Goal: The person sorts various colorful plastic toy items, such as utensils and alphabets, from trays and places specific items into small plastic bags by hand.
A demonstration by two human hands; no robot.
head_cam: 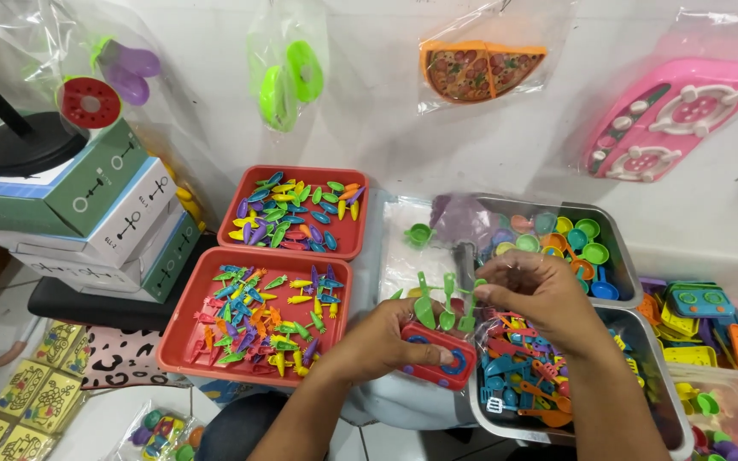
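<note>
— Head view first: what does each hand have?

— I grip a red toy stove (437,357) in my left hand (382,341), fingers curled shut around it. My right hand (535,294) pinches the top of a green utensil (469,309), thumb and fingertips closed on it.

— Which way do the utensils lie?

— Three green ones stand nearly upright just below my right fingertips, handles up, ends touching the stove. The right hand is nearer; a grey bin (506,423) of blue and orange utensils sits under it.
</note>
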